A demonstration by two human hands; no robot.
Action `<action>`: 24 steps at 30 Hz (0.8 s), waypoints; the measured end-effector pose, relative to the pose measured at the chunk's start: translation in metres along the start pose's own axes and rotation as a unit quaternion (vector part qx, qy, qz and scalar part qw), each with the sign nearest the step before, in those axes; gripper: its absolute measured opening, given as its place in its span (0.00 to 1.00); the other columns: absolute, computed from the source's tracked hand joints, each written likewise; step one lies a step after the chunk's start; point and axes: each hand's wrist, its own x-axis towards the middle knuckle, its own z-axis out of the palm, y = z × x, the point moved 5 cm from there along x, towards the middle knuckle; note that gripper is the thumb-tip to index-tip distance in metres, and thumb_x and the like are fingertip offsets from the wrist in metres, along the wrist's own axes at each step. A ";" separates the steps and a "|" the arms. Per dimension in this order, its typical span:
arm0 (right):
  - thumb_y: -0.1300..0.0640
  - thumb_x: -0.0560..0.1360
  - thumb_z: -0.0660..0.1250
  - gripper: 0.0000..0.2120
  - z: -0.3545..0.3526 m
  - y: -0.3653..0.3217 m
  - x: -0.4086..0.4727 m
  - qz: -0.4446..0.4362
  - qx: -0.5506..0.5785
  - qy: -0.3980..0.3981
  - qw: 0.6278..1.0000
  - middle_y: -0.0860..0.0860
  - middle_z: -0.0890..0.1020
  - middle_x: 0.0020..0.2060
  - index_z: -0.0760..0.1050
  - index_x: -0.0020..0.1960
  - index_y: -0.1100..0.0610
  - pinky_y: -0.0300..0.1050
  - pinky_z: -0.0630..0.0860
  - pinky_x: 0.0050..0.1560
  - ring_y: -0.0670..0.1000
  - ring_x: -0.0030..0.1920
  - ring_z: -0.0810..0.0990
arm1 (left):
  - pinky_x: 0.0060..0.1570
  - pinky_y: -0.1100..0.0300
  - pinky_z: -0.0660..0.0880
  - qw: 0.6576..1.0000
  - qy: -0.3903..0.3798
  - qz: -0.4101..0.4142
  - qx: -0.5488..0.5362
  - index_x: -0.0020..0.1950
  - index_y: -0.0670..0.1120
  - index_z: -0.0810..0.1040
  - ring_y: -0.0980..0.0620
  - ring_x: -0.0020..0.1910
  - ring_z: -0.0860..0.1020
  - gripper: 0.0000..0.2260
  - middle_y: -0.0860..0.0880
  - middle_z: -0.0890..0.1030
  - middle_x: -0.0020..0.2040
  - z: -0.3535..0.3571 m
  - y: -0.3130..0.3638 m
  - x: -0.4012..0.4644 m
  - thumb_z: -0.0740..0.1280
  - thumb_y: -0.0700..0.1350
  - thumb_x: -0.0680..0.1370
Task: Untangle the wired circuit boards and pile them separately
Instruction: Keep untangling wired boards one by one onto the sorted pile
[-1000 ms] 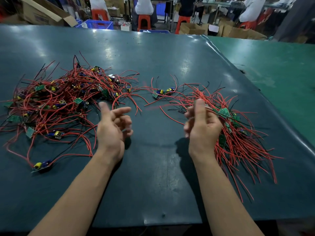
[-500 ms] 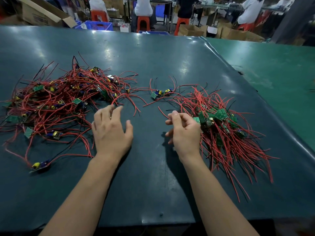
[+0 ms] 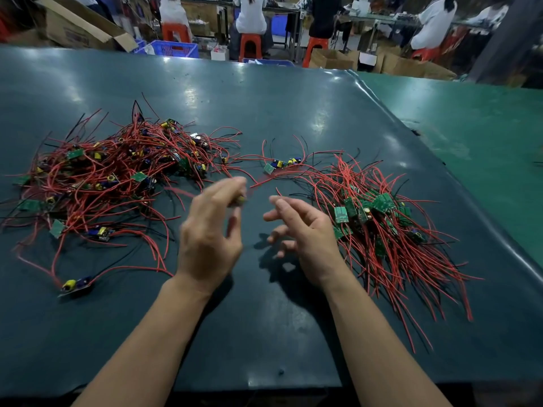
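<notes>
Two bare forearms reach up from the near edge of the dark worktop (image 3: 264, 333), both hands raised over its bare middle. The left hand (image 3: 210, 230) is blurred; its fingers (image 3: 235, 183) curl forward and appear to pinch a small yellow-tipped circuit board (image 3: 241, 200) with red wire trailing off toward the far right — the blur hides the exact grip. The right hand (image 3: 305, 230) sits just beside it, apart from it, palm turned inward, its fingers (image 3: 282, 205) loosely spread and holding nothing. To the near left a lone board (image 3: 77, 284) with a yellow part lies by itself on a long red lead. Left of the hands sprawls the tangled heap (image 3: 117, 174) of red and black wires with green boards and yellow parts scattered through it. Right of the hands lies the sorted pile (image 3: 390, 230), its green boards clustered together and its red wires fanning toward the near right. Between the two, a little farther back, a small stray cluster (image 3: 282, 164) of boards rests on the worktop, its wires reaching both heaps. Beyond the far edge stand cardboard boxes (image 3: 73, 27), a blue crate (image 3: 176, 49) and orange stools (image 3: 249, 45) with seated people — and to the right a green table (image 3: 470, 127) adjoins.
</notes>
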 end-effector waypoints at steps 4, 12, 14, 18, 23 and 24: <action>0.54 0.73 0.69 0.08 0.008 -0.001 -0.002 -0.014 0.025 -0.028 0.999 0.50 0.84 0.36 0.81 0.49 0.56 0.38 0.75 0.24 0.47 0.29 0.80 | 0.62 0.50 0.74 0.991 -0.084 0.062 -0.079 0.65 0.40 0.75 0.45 0.61 0.77 0.13 0.44 0.77 0.62 0.018 0.020 -0.008 0.63 0.41 0.81; 0.54 0.77 0.67 0.12 -0.014 -0.004 0.004 -0.004 0.097 0.086 0.991 0.57 0.84 0.31 0.77 0.39 0.61 0.35 0.72 0.21 0.47 0.23 0.77 | 0.35 0.57 0.74 0.978 -0.141 -0.086 -0.127 0.46 0.46 0.81 0.55 0.31 0.75 0.07 0.54 0.78 0.37 0.028 0.009 -0.013 0.68 0.48 0.77; 0.53 0.75 0.68 0.13 -0.011 -0.003 0.004 0.004 0.096 0.063 0.993 0.56 0.82 0.28 0.76 0.37 0.61 0.35 0.70 0.20 0.47 0.21 0.76 | 0.37 0.59 0.75 0.960 -0.166 -0.154 -0.166 0.53 0.49 0.81 0.55 0.32 0.77 0.12 0.53 0.80 0.42 0.032 0.003 -0.015 0.66 0.54 0.77; 0.48 0.70 0.71 0.16 -0.004 0.001 0.001 0.016 0.034 0.030 0.999 0.55 0.79 0.26 0.78 0.37 0.61 0.35 0.67 0.19 0.47 0.20 0.73 | 0.36 0.53 0.77 0.933 -0.124 -0.242 -0.234 0.50 0.49 0.81 0.48 0.34 0.79 0.05 0.47 0.81 0.41 0.030 -0.009 -0.013 0.69 0.49 0.76; 0.54 0.74 0.70 0.08 -0.002 0.003 0.001 -0.016 0.015 0.061 0.998 0.52 0.81 0.30 0.80 0.40 0.58 0.35 0.67 0.19 0.47 0.21 0.73 | 0.41 0.67 0.76 0.882 -0.088 -0.316 -0.339 0.52 0.45 0.82 0.60 0.37 0.80 0.07 0.55 0.84 0.40 0.034 -0.011 -0.013 0.71 0.40 0.74; 0.56 0.76 0.70 0.06 -0.003 0.003 0.001 -0.025 0.015 0.068 0.997 0.51 0.82 0.32 0.82 0.41 0.56 0.35 0.67 0.19 0.46 0.21 0.73 | 0.41 0.68 0.76 0.873 -0.089 -0.325 -0.351 0.53 0.45 0.81 0.61 0.38 0.80 0.08 0.56 0.84 0.41 0.036 -0.012 -0.014 0.71 0.37 0.75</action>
